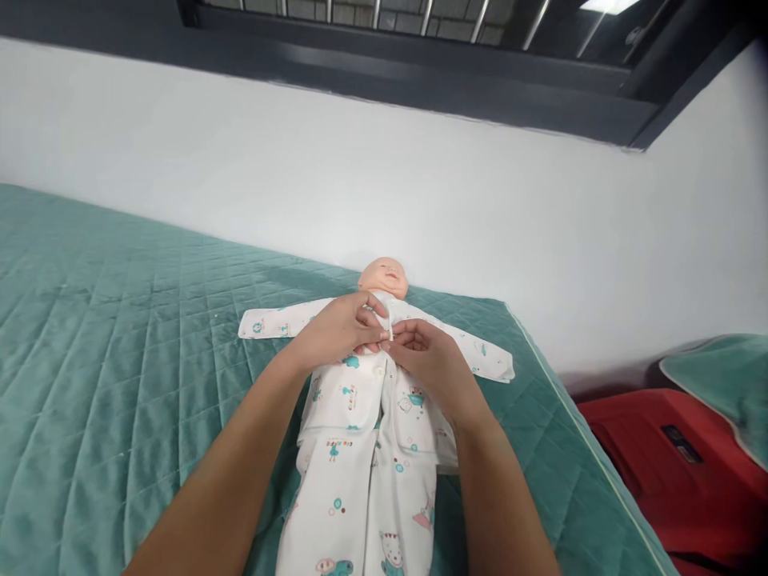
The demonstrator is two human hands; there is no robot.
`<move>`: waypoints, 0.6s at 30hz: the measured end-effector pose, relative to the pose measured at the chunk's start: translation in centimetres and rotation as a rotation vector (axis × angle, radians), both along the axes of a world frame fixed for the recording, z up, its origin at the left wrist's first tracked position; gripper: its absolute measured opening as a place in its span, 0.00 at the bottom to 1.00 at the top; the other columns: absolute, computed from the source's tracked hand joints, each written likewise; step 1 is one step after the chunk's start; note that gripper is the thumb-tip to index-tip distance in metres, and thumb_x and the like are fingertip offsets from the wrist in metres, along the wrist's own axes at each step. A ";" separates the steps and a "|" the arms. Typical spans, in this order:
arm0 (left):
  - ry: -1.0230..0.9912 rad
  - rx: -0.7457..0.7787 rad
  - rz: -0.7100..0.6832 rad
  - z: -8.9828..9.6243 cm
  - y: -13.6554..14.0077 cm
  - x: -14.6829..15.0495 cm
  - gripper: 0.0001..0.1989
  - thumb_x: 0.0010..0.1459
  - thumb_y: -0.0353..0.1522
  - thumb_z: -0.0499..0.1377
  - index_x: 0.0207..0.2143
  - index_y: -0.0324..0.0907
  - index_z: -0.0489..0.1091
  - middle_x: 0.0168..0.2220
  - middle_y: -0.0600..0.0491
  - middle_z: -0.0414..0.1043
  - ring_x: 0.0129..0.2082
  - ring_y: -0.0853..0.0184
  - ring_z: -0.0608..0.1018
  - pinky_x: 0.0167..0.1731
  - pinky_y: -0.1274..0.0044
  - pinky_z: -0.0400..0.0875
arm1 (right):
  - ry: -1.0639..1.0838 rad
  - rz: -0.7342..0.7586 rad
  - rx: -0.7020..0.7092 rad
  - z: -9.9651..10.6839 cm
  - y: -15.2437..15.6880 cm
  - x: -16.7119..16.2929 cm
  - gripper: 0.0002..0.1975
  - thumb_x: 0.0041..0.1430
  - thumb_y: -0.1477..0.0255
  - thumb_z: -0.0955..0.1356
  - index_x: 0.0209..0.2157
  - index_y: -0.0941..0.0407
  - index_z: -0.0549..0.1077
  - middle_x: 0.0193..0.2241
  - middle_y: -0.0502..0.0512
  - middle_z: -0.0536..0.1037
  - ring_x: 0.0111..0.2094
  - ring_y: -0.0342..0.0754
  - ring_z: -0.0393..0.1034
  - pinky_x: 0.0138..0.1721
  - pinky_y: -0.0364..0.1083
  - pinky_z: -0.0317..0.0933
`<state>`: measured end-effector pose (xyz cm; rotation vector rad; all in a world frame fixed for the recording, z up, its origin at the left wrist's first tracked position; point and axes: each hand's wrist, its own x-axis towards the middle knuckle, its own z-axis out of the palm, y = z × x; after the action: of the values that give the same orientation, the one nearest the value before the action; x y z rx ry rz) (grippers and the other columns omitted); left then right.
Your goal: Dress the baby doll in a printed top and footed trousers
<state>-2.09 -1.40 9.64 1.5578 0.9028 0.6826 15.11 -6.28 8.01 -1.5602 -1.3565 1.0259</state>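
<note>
Between my left hand (339, 330) and right hand (433, 358), equally close, ran the front opening (389, 376) of the printed top (346, 396), lengthwise past the wrists; both pinched its edge!

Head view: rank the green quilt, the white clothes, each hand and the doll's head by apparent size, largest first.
1. Green quilt
2. White clothes, partly covered by the hands
3. Left hand and right hand: too alike to rank apart
4. Doll's head, which lies farther from the camera
</note>
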 end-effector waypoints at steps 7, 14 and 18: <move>-0.019 0.037 -0.047 -0.6 0.4 -0.1 0.11 0.54 0.32 0.61 0.40 0.43 0.64 0.25 0.58 0.71 0.23 0.73 0.73 0.18 0.84 0.62 | -0.202 -0.053 0.030 0.3 -0.4 -1.2 0.11 0.51 0.66 0.70 0.38 0.52 0.71 0.28 0.46 0.75 0.27 0.44 0.69 0.27 0.43 0.59; 0.062 0.165 -0.027 -0.1 -0.3 0.4 0.06 0.57 0.34 0.58 0.37 0.44 0.64 0.27 0.56 0.73 0.25 0.72 0.74 0.22 0.82 0.65 | -0.378 -0.063 0.097 0.3 -0.9 -2.3 0.11 0.56 0.70 0.65 0.42 0.51 0.70 0.28 0.48 0.77 0.32 0.48 0.72 0.32 0.45 0.59; 0.052 0.171 -0.031 -0.1 -0.4 0.5 0.04 0.56 0.31 0.56 0.36 0.44 0.65 0.28 0.55 0.74 0.26 0.71 0.74 0.22 0.81 0.64 | -0.379 -0.058 0.093 0.2 -0.8 -2.2 0.13 0.56 0.69 0.66 0.45 0.49 0.69 0.28 0.47 0.77 0.32 0.48 0.72 0.31 0.45 0.59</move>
<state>-1.64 -1.77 9.54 1.7452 0.8755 0.7154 12.94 -7.13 8.25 -1.7716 -1.5753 0.6409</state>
